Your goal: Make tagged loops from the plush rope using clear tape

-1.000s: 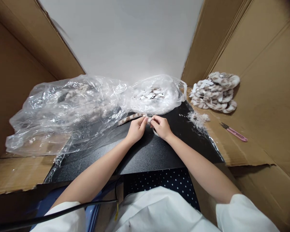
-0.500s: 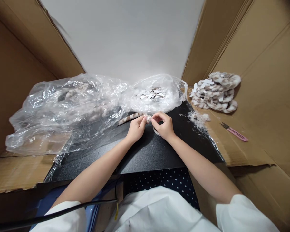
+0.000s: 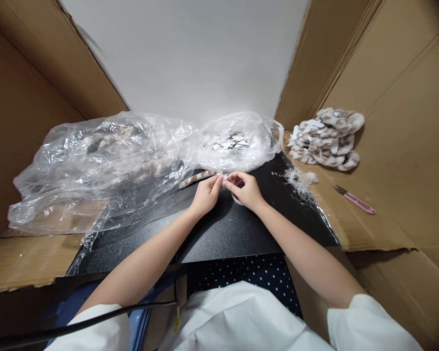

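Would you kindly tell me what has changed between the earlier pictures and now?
The right hand shifted slightly right, then back toward the left hand; whether it released anything is unclear. The left hand stayed pinched at the furry strip. The plastic bags, furry pile and pink snips stayed put.

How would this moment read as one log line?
left hand: pinching striped strip | right hand: at fluff between both hands | right side: fur pile, pink snips | beyond hands: clear bags
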`<state>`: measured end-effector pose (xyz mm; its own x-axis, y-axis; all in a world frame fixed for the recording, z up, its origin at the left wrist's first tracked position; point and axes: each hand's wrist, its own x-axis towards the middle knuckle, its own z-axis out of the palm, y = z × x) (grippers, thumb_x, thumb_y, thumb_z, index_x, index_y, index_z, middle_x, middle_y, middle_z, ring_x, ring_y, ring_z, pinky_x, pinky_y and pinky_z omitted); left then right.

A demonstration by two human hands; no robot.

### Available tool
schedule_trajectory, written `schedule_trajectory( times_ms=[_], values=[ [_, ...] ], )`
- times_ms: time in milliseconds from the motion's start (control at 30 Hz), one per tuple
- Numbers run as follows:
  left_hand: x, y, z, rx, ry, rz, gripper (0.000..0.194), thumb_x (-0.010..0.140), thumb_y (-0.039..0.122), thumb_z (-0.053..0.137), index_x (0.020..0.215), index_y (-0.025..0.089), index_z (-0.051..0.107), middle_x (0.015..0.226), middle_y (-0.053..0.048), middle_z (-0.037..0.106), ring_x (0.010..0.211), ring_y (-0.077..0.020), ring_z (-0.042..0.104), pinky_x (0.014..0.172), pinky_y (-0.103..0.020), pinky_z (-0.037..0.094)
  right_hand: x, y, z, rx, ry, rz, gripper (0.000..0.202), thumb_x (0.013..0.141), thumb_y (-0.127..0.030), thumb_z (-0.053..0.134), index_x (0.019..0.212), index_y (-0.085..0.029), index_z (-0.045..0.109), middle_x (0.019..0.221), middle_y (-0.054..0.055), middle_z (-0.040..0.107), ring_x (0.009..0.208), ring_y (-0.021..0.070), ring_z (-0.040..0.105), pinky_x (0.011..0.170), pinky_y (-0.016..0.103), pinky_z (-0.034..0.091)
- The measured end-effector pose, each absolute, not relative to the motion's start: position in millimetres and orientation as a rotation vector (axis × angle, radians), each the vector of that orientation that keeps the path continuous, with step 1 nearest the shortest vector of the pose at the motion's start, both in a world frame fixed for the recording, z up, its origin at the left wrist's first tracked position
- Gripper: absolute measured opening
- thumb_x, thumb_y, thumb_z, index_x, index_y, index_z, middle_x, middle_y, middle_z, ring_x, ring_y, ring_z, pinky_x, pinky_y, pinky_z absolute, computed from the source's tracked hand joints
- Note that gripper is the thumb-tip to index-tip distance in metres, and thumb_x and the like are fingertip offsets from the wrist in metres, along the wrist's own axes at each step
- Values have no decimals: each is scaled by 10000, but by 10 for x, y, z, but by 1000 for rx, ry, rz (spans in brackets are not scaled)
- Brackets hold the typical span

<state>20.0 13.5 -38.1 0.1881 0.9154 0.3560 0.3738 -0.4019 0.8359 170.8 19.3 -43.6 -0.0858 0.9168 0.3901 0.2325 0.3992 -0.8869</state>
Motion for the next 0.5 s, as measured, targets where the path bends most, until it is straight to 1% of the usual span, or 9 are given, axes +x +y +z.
schedule_trajectory(
  times_ms=[133, 267, 367, 500],
  values=[
    [200, 126, -372, 1886, 1232, 1166, 391, 924, 415, 412, 614, 177, 427, 558, 32, 399, 553, -114, 371, 553, -248, 301, 1719, 250, -450, -995, -1507, 1010, 268, 757, -443, 630, 714, -179, 639, 665, 16, 667, 601, 139, 593, 599, 269, 477],
    [196, 123, -374, 1913, 1215, 1141, 386, 925, 415, 406, 619, 179, 423, 568, 30, 410, 560, -116, 377, 562, -248, 303, 1720, 253, -462, -972, -1517, 1066, 265, 704, -433, 688, 704, -177, 621, 666, 15, 667, 584, 132, 583, 590, 265, 471],
    [188, 131, -396, 1932, 1209, 1126, 389, 926, 424, 405, 625, 178, 430, 572, 29, 416, 566, -117, 387, 564, -247, 304, 1722, 235, -473, -1023, -1569, 1009, 241, 711, -412, 684, 721, -182, 615, 650, -1, 641, 563, 120, 544, 558, 252, 436],
    [177, 139, -409, 1949, 1203, 1099, 401, 935, 437, 387, 640, 173, 453, 579, 28, 424, 570, -119, 398, 570, -248, 309, 1739, 214, -451, -1090, -1699, 859, 193, 757, -368, 658, 726, -192, 584, 668, -21, 613, 596, 118, 534, 595, 252, 426]
  ],
)
